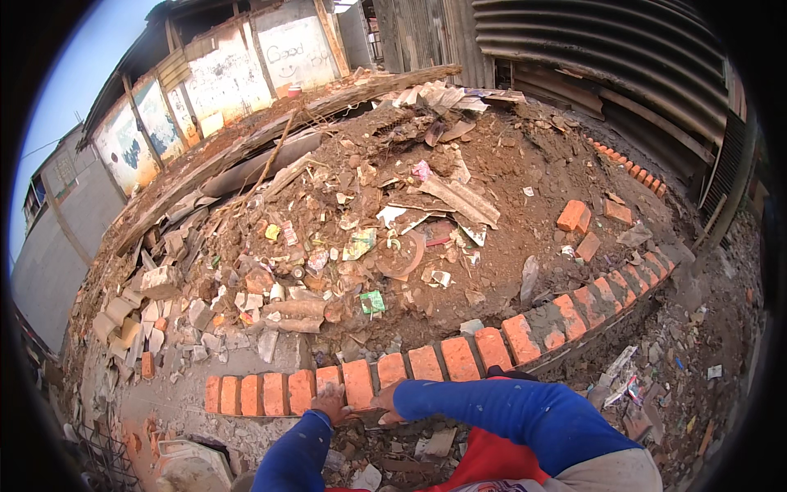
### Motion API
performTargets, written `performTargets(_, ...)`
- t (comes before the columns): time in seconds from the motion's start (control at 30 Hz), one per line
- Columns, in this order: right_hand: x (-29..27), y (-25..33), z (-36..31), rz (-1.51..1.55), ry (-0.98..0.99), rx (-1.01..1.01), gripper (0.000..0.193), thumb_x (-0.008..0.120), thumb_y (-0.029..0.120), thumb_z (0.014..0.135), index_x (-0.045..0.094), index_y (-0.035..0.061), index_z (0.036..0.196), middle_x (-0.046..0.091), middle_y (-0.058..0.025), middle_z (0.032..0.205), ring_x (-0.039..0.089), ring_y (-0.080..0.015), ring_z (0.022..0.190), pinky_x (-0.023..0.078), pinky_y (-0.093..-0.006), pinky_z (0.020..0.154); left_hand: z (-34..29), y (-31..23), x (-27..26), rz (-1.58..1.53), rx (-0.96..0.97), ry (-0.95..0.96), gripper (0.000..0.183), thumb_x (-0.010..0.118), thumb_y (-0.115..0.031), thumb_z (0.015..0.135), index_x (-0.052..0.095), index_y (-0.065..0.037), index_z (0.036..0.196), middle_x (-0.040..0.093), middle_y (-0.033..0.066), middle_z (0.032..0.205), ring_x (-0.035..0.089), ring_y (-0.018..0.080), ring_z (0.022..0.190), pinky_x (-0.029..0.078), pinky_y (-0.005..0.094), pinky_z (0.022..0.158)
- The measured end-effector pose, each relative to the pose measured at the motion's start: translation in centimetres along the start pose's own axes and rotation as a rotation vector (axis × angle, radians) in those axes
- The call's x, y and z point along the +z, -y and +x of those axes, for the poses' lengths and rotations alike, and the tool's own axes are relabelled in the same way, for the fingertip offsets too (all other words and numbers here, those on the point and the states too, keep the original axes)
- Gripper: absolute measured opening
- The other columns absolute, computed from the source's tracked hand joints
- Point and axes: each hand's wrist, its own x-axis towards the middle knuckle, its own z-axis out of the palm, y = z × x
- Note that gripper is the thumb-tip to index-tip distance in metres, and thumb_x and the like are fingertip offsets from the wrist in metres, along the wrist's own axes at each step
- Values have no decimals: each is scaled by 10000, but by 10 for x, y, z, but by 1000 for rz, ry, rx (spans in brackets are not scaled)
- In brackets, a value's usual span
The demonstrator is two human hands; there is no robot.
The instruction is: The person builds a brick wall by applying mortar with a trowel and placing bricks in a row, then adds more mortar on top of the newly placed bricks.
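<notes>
A curved row of orange bricks [358,383] runs across the lower middle, with grey mortar in many of its joints. My left hand [331,402] rests on the near end of a brick [328,376], its fingers spread. Just to the right, my right hand [388,400] touches the near edge of the row by another brick [392,370], fingers stretched toward the left hand. One brick's near end lies between the two hands. Neither hand is seen gripping anything, though some right fingertips are hard to make out. Toward the right, wet mortar [541,328] lies over several bricks.
Behind the row rises a mound of soil and rubbish [426,221]. Loose bricks [574,216] lie on its right side. A long timber beam [328,107] crosses the back. Corrugated sheets [607,49] stand at the far right. A broken pale container [193,466] sits at lower left.
</notes>
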Motion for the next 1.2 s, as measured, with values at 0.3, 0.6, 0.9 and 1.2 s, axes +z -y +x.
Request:
performTargets(0.3,15,-2,14,-27,50,4,515,589,411,962,542,29,1303,635,-234,1213,614,-394,1141,490,-494,954,-11,0,16,-80,1,-48,826,655,-511,886,305,-153,1542,305,201,1575,272,401,1471,356,512,1137)
performTargets(0.6,-30,-54,-13,-179,-171,261,381,584,164,910,585,49,1273,675,-217,1070,639,-414,1013,520,-485,878,-8,39,-28,-68,-200,8,705,507,-417,983,248,-101,1558,297,294,1561,373,410,1418,332,446,1164)
performTargets(0.9,9,-64,-15,-345,39,285,357,571,157,904,630,63,1243,674,-194,1136,648,-385,1042,526,-465,900,-41,68,-29,-121,-452,61,685,508,-390,968,263,-170,1568,264,200,1609,362,373,1438,338,467,1166)
performTargets(1.2,31,-53,-19,-261,108,206,283,566,147,886,649,51,1138,682,-182,1104,660,-371,1044,532,-480,888,-48,83,-15,-153,-442,3,689,508,-357,966,266,-107,1560,323,231,1573,357,365,1439,317,447,1181)
